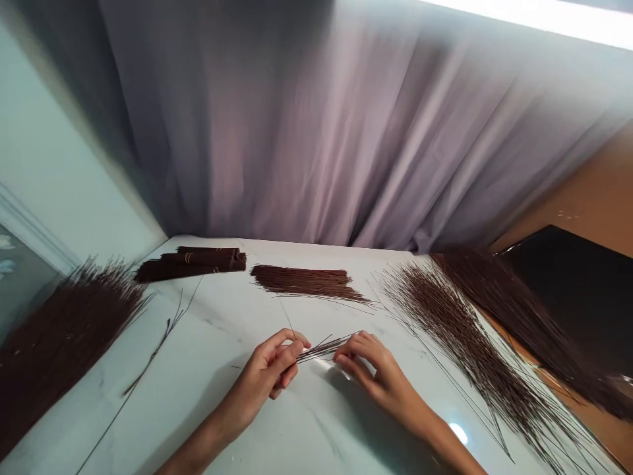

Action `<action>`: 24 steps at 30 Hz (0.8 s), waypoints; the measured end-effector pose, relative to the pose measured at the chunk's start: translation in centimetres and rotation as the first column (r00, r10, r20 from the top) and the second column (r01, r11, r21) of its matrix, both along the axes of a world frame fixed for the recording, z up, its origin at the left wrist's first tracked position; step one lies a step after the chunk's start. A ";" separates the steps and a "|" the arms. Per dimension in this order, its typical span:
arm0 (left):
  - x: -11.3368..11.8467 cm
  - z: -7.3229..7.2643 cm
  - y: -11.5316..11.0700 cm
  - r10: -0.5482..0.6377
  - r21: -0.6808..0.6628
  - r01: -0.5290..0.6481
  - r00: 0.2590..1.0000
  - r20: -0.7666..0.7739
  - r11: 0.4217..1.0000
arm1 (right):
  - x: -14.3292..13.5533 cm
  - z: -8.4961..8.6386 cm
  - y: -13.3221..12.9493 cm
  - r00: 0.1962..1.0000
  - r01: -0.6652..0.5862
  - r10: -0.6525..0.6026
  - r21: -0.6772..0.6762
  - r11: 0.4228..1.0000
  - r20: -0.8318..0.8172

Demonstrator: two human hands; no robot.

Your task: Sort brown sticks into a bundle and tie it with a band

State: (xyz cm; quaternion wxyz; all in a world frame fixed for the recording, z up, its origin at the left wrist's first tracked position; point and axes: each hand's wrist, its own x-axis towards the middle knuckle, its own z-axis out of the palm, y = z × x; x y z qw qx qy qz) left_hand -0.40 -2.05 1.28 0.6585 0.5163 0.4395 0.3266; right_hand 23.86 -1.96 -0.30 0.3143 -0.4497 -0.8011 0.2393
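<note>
The left hand (pixel 277 363) pinches a small bunch of thin dark sticks (pixel 321 349) above the white worktop (pixel 306 422), and the right hand (pixel 370 363) has its fingertips at the bunch's other end. Near the worktop's far edge lie tied bundles (pixel 198 262) and, to their right, a loose flat stack (pixel 306 281). Larger heaps spread along the left edge (pixel 69 336) and right side (pixel 459 323). A purple-grey curtain (pixel 297 132) hangs behind.
</note>
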 end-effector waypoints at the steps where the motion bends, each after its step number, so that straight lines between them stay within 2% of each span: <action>1: 0.1 0.0 -0.1 -0.014 0.016 0.014 1.000 -0.010 1.000 | 0.3 0.4 0.2 1.000 0.001 -0.001 -0.017 1.000 -0.016; 5: 0.2 -0.4 -0.3 -0.058 0.088 0.065 0.995 -0.076 0.994 | 1.7 1.4 0.8 0.995 0.012 -0.022 -0.102 0.995 -0.100; 8: 0.1 -0.7 -0.2 -0.046 0.153 0.061 0.994 -0.095 0.986 | 2.2 1.9 0.9 0.990 0.026 -0.040 -0.108 0.994 -0.135; 16: 0.2 -2.4 0.8 0.053 0.171 -0.040 0.996 -0.070 0.984 | 2.0 2.2 0.9 0.996 0.081 -0.085 0.187 0.979 0.013; 20: 0.6 -3.4 0.8 0.041 0.206 -0.012 0.990 -0.138 0.979 | 2.7 2.5 0.8 0.995 0.083 -0.092 0.234 0.969 0.025; 24: 0.8 -3.9 0.5 0.049 0.241 0.014 0.966 -0.254 0.970 | 3.0 2.7 0.1 0.987 0.076 -0.110 0.272 0.959 0.115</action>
